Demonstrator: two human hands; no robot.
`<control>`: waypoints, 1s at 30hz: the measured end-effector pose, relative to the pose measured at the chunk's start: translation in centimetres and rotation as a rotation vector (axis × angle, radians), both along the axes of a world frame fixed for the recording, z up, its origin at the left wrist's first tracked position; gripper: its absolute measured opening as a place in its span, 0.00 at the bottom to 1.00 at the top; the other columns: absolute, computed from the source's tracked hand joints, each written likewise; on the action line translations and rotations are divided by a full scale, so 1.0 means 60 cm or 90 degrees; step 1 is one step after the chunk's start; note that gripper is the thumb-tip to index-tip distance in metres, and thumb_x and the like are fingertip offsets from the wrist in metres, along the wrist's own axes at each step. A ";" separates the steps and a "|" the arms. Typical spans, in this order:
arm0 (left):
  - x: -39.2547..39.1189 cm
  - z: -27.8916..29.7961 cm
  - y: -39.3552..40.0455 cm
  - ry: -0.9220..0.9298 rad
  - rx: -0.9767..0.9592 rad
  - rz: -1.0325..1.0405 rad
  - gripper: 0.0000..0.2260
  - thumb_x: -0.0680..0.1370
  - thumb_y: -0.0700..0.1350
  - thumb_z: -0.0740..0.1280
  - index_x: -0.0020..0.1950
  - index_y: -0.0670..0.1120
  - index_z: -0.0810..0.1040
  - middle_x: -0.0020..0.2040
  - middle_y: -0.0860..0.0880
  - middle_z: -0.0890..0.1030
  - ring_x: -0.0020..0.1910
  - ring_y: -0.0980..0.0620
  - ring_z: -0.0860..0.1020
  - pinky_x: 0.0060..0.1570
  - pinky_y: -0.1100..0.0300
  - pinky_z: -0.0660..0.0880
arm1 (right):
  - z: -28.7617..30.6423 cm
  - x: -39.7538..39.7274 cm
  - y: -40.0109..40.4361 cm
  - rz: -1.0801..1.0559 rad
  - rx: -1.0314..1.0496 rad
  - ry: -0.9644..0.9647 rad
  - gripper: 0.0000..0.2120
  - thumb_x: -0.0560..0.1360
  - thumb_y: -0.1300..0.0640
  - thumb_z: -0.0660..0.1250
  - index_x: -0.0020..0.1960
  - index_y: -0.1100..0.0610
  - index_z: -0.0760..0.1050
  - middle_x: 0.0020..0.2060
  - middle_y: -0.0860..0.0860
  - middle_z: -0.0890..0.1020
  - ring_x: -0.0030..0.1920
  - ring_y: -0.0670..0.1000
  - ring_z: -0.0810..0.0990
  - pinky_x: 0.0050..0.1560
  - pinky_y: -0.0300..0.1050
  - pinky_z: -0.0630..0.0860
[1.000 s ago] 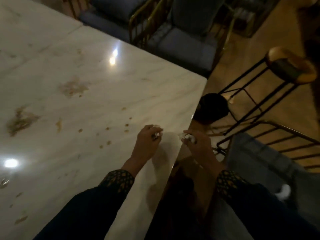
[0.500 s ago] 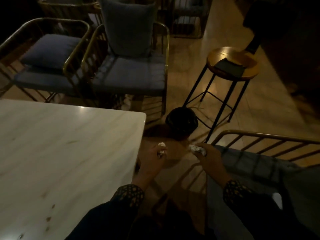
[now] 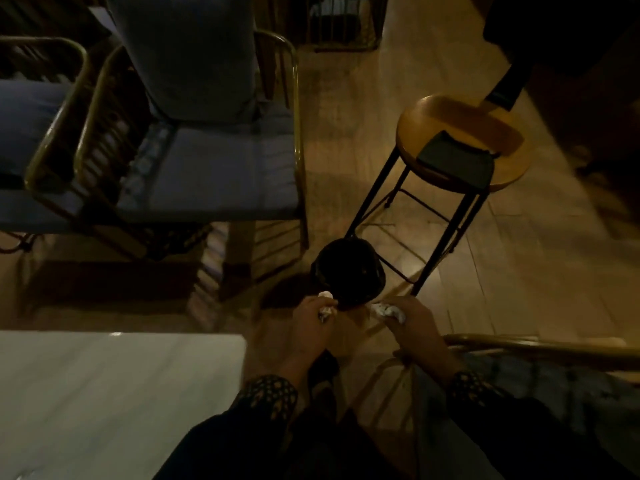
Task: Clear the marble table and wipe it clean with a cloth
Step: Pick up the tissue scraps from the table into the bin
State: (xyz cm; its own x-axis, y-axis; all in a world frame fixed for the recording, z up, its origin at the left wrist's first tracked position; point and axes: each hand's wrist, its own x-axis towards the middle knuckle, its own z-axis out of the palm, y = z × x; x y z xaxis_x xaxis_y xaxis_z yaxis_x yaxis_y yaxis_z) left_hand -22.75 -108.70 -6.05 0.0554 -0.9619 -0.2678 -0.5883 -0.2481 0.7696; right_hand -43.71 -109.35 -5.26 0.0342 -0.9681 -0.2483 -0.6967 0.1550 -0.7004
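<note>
My left hand (image 3: 311, 323) is closed around a crumpled white paper wad (image 3: 326, 304). My right hand (image 3: 414, 322) grips another crumpled white wad (image 3: 386, 310). Both hands hang over the floor, off the corner of the white marble table (image 3: 121, 386), which fills the lower left. Just beyond my fingers stands a round black bin (image 3: 348, 271) on the wooden floor. No cloth for wiping shows in this view.
A blue-cushioned chair with a brass frame (image 3: 207, 174) stands behind the table corner, another to its left. A tall wooden stool (image 3: 464, 143) with a dark folded item on its seat stands right of the bin. A brass chair rail (image 3: 540, 348) runs under my right arm.
My view has swung from the stained tabletop to the floor. Both hands, still holding the paper wads, left the table edge and now sit close to the black bin.
</note>
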 end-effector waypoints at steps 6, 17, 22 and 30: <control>-0.015 -0.091 -0.176 -0.016 0.048 -0.037 0.10 0.76 0.37 0.69 0.56 0.44 0.82 0.59 0.44 0.79 0.58 0.47 0.78 0.54 0.71 0.67 | -0.080 0.009 -0.167 0.023 0.051 -0.009 0.09 0.75 0.62 0.69 0.55 0.60 0.80 0.51 0.55 0.80 0.51 0.49 0.78 0.52 0.40 0.74; -0.044 -0.400 -0.338 -0.068 0.138 -0.058 0.11 0.77 0.36 0.67 0.57 0.42 0.82 0.59 0.41 0.79 0.58 0.43 0.77 0.54 0.65 0.69 | -0.406 0.004 -0.337 0.027 0.182 0.005 0.15 0.78 0.62 0.65 0.64 0.63 0.74 0.59 0.60 0.77 0.58 0.58 0.77 0.58 0.42 0.72; -0.059 -0.512 -0.413 -0.083 0.137 -0.100 0.13 0.78 0.40 0.66 0.62 0.45 0.80 0.64 0.43 0.75 0.59 0.43 0.77 0.56 0.56 0.75 | -0.522 0.003 -0.409 0.035 0.173 0.015 0.17 0.79 0.59 0.65 0.67 0.60 0.72 0.63 0.60 0.74 0.63 0.58 0.74 0.57 0.40 0.68; -0.044 -0.512 -0.420 -0.106 0.154 -0.113 0.15 0.77 0.52 0.68 0.63 0.53 0.79 0.67 0.48 0.75 0.62 0.46 0.76 0.59 0.49 0.76 | -0.545 -0.008 -0.433 0.097 0.194 0.026 0.30 0.77 0.54 0.67 0.75 0.59 0.61 0.72 0.58 0.66 0.72 0.59 0.65 0.72 0.57 0.64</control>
State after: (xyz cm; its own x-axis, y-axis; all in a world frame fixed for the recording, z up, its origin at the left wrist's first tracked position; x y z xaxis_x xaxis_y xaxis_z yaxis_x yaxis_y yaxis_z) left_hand -25.38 -133.88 -36.78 -0.0446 -0.8700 -0.4910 -0.7513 -0.2947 0.5904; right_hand -44.19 -135.33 -37.95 0.1569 -0.8337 -0.5295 -0.7543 0.2449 -0.6091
